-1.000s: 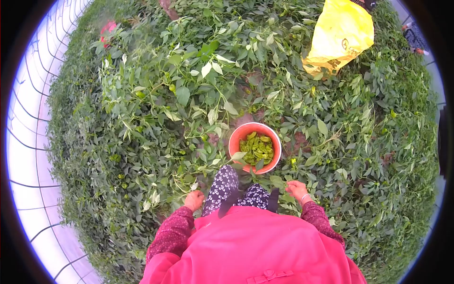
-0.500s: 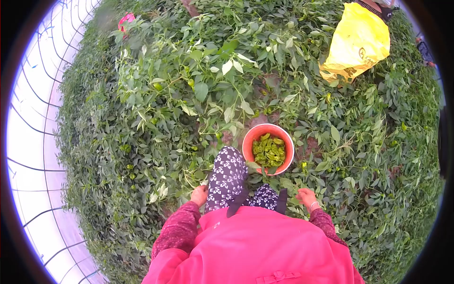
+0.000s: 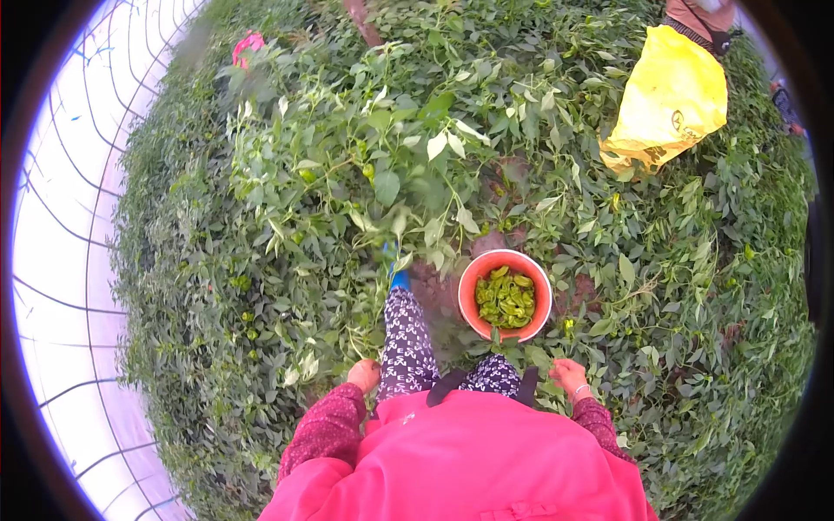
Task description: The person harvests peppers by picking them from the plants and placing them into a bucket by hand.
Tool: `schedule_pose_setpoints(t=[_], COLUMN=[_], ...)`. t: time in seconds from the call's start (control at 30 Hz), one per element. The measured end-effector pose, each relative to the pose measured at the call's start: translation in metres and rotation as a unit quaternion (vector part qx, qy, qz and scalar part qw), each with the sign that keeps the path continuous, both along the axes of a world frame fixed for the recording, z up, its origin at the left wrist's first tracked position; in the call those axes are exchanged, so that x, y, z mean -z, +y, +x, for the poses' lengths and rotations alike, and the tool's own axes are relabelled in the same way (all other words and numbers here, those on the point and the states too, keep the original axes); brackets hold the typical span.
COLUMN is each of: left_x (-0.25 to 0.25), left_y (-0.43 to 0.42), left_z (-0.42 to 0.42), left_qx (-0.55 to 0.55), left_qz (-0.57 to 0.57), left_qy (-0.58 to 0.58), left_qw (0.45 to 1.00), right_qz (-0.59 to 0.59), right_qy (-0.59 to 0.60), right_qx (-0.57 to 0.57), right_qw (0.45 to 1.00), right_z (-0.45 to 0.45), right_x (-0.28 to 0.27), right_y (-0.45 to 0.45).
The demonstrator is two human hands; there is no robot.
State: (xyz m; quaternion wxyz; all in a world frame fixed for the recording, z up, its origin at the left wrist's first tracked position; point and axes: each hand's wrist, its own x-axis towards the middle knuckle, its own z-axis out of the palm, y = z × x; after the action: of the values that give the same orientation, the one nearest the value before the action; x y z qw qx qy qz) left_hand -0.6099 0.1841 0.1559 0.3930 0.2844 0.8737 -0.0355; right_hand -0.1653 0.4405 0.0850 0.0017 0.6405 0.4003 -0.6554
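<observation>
My left hand [image 3: 365, 375] hangs beside my left thigh, its fingers curled in, with pepper leaves around it and nothing visible in it. On the other side, my right hand [image 3: 569, 376] is held low over the foliage, fingers loosely closed, a thin bracelet at the wrist. I see nothing in its grip. In front of my legs stands an orange-red bucket [image 3: 468, 306] with a pale rim, partly filled with wrinkled green peppers [image 3: 505, 300]. Neither hand touches the bucket. A blue shoe [image 3: 400, 280] shows at the end of my left leg, among the plants.
Dense pepper plants [image 3: 200, 304] surround me, some bearing green peppers. A yellow sack [image 3: 667, 95] stands at the upper right, with part of another person [image 3: 699, 17] behind it. Something pink [image 3: 248, 48] shows at the upper left. A white ribbed greenhouse wall [image 3: 65, 278] runs along the left.
The bucket, sack and plants have shifted slightly down and right in view. My left leg has straightened forward, bringing the blue shoe into sight. Both hands stay low at my sides.
</observation>
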Motion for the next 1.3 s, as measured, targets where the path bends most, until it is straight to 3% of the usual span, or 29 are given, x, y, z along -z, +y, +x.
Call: schedule_pose_setpoints(t=[0.3,0.43,0.57,0.63,0.7,0.77,0.83,0.87,0.9,0.97,1.07,1.3], left_x=[0.035,0.047,0.017,0.009,-0.004,-0.02,-0.004,0.002,0.003,0.007,0.018,0.035], left_y=[0.088,0.145,0.221,0.254,0.285,0.31,0.311,0.31,0.309,0.31,0.297,0.274], left_z=[-0.091,-0.14,-0.2,-0.248,-0.294,-0.33,-0.373,-0.388,-0.397,-0.419,-0.446,-0.436], left_qx=[0.108,0.177,0.168,0.252,0.289,0.296,0.35,0.356,0.367,0.359,0.345,0.359], left_qz=[0.085,0.14,0.22,0.288,0.267,0.131,0.156,0.086,0.064,0.037,0.086,0.069], left_qy=[-0.06,-0.045,0.061,0.156,0.271,0.338,0.417,0.402,0.43,0.393,0.383,0.353], left_qw=[0.989,0.973,0.959,0.911,0.879,0.884,0.824,0.839,0.822,0.846,0.852,0.861], right_qz=[-0.015,-0.063,-0.07,-0.057,-0.052,-0.043,-0.025,-0.027,-0.03,-0.036,-0.045,-0.057], right_qy=[-0.037,-0.071,-0.068,-0.04,-0.015,0.015,0.044,0.044,0.045,0.042,0.024,-0.047], right_qx=[0.111,0.096,0.06,0.052,0.036,0.01,-0.021,-0.018,-0.015,-0.016,-0.019,0.033], right_qw=[0.993,0.991,0.993,0.996,0.998,0.999,0.998,0.998,0.998,0.998,0.999,0.997], right_z=[-0.03,-0.068,-0.149,-0.196,-0.246,-0.286,-0.315,-0.327,-0.338,-0.344,-0.332,-0.271], right_x=[0.001,0.005,-0.009,-0.015,-0.027,-0.029,-0.027,-0.027,-0.029,-0.028,-0.013,0.018], right_y=[-0.031,-0.052,-0.044,-0.032,-0.014,0.001,0.013,0.018,0.022,0.024,0.02,-0.008])
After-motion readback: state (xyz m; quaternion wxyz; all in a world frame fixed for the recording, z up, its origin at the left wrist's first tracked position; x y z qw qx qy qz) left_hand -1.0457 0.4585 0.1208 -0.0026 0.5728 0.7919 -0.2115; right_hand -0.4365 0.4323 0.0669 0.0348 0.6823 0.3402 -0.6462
